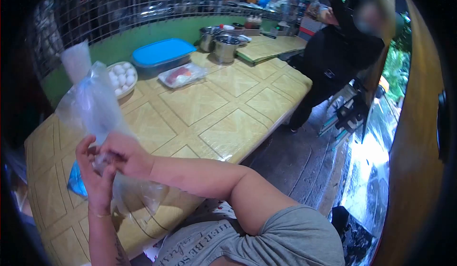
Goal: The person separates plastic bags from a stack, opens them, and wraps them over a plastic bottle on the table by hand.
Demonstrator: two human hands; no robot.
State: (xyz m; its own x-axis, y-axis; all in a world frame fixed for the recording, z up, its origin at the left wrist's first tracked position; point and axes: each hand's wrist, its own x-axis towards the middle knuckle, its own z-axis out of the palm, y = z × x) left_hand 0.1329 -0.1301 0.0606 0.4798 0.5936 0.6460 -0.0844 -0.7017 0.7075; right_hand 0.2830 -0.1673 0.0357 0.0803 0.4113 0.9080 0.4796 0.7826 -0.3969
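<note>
My left hand (97, 178) and my right hand (126, 156) meet over the near left part of the table. Both close on the gathered part of a clear plastic bag (135, 194), whose loose film hangs below them over the tabletop. The left fingers curl round the bunched film, and the right fingers pinch it from the other side. Just beyond my hands stands a bundle of whitish plastic bags (95, 99). Close to my left hand lies a blue plastic piece (76, 180), partly hidden by it.
Behind are a bowl of eggs (123, 78), a blue-lidded container (162, 52) and a wrapped tray (182, 75) with reddish contents. Metal pots (224, 49) stand farther along the table (228, 133). A person in black (340, 52) stands at its far right end.
</note>
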